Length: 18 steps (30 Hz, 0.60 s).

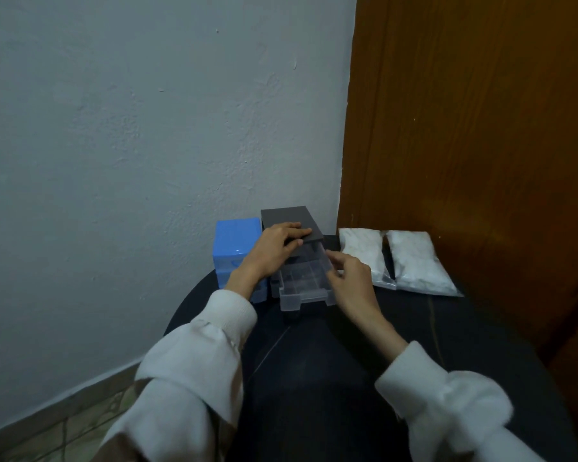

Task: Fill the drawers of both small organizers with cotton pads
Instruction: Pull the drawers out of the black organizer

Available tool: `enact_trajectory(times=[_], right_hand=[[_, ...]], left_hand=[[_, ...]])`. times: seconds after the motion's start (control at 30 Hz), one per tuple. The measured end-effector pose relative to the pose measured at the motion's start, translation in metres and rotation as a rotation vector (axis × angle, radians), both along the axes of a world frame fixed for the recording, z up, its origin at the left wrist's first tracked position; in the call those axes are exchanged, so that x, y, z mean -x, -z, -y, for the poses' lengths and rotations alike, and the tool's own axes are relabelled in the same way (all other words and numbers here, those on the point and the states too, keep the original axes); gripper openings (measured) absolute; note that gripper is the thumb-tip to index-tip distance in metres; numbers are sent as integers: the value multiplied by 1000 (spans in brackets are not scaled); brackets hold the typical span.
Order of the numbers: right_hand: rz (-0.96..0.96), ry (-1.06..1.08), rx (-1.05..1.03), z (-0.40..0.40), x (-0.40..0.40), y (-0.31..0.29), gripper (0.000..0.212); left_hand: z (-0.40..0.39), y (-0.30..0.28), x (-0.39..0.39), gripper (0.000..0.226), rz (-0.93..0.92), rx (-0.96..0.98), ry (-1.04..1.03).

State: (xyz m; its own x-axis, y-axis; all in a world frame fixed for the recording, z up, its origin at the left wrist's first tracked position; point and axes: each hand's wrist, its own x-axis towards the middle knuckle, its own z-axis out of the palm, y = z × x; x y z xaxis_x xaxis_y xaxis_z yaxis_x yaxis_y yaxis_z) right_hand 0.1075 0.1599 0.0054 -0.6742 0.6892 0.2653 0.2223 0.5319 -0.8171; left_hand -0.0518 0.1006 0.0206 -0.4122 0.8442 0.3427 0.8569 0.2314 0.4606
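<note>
A grey organizer [289,217] stands at the back of the dark round table [347,361]. Its clear drawer [304,288] is pulled out toward me and looks empty, with dividers inside. My left hand [277,245] rests flat on the organizer's top, fingers straight. My right hand [351,278] is at the drawer's right side with fingers loosely curled; whether it touches the drawer is unclear. A blue organizer [236,245] stands just left of the grey one, its drawers pushed in. Two clear bags of white cotton pads [362,251] [414,261] lie to the right.
A pale wall runs behind and to the left. A brown wooden door [474,128] stands close on the right, next to the bags. Tiled floor [64,425] shows at the lower left below the table's edge.
</note>
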Motion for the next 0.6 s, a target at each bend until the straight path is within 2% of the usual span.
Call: enact_trajectory(times=[0.27, 0.6], right_hand=[[64, 114, -71, -8, -45, 4, 34], [134, 308, 38, -50, -119, 41, 35]], left_hand=[[-2, 0, -1, 34, -14, -2, 4], [-8, 8, -5, 34, -89, -74, -18]])
